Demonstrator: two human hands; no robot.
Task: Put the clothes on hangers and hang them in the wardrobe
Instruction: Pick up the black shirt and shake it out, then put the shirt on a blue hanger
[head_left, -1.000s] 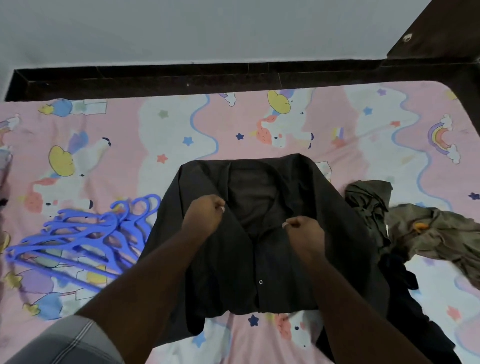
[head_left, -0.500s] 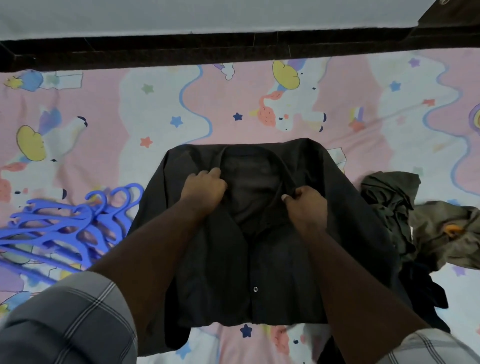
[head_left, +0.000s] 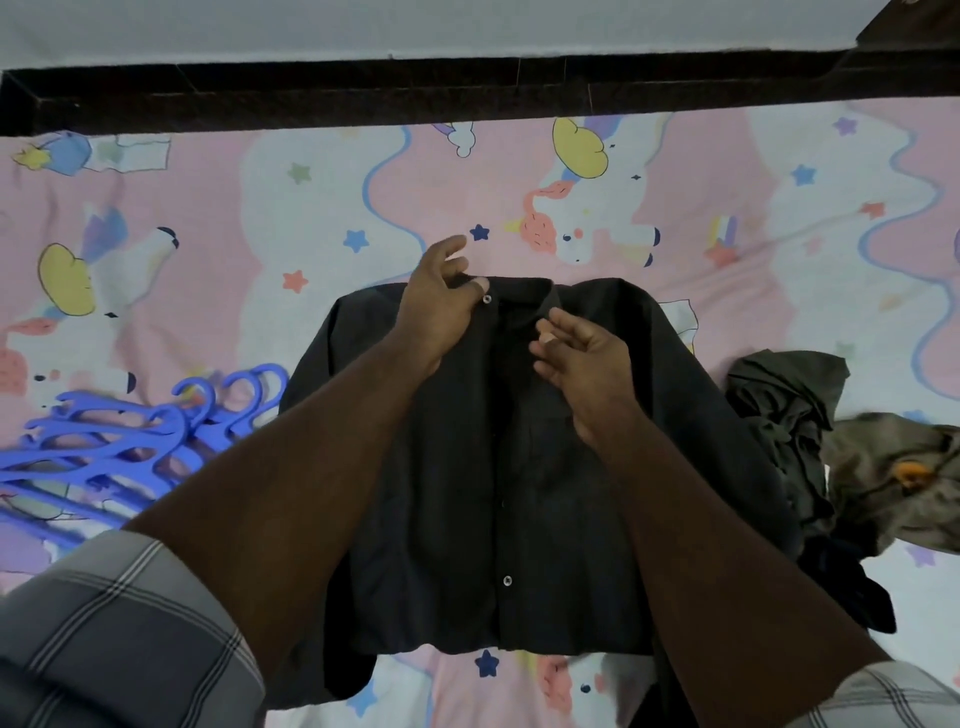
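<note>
The dark button-front cotton shirt (head_left: 519, 467) lies flat on the pink cartoon-print bedsheet (head_left: 208, 218), collar pointing away (hem nearest); left hand (head_left: 441, 306) pinches the collar; right hand (head_left: 582, 364) hovers loose-fingered, empty.

Left of shirt: the blue hangers (head_left: 130, 447) lie heaped, hooks just beside the dark shirt (head_left: 467, 493).
Right of shirt: crumpled olive clothes (head_left: 841, 441) crowd its edge (a darker garment lies under them).
Beyond the collar: bare bed sheet (head_left: 311, 208) runs open to the dark bed frame (head_left: 415, 93).
Over the shirt: both forearms span it; left hand (head_left: 441, 306) on the collar, right hand (head_left: 582, 358) just above the placket.
</note>
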